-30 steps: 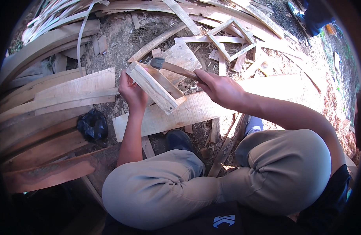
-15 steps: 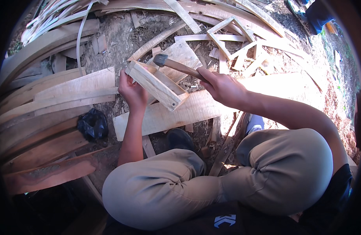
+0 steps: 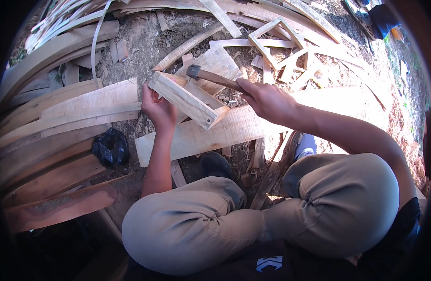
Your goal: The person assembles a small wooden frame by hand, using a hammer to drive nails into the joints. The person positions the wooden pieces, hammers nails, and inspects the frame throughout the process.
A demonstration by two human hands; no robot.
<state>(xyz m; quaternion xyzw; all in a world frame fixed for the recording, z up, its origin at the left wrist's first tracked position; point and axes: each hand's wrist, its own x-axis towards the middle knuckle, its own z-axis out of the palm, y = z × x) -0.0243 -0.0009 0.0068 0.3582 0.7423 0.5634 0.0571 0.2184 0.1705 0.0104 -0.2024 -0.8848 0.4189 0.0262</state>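
Note:
My left hand [image 3: 159, 107] grips the left end of a small wooden frame [image 3: 185, 100], built of pale boards joined at the corners. Its fingers are partly hidden behind the near board. Wrapped round the wooden handle of a hammer [image 3: 218, 79], my right hand [image 3: 269, 100] holds it above the frame's far side. The dark hammer head hangs over the frame's opening, near its left end, and looks apart from the wood. Under the frame lies a wide pale plank [image 3: 201, 136], and a flat board [image 3: 215, 63] rests just beyond it.
Long planks [image 3: 51, 159] are piled on the left, beside a black plastic bag [image 3: 111, 147]. Another wooden frame [image 3: 276, 44] and loose strips lie at the far right. My knees [image 3: 337, 201] are close in front. Another person's leg [image 3: 384, 21] shows at top right.
The hammer and my right hand have shifted slightly to the right. The frame's near right corner has risen slightly, still in my left hand.

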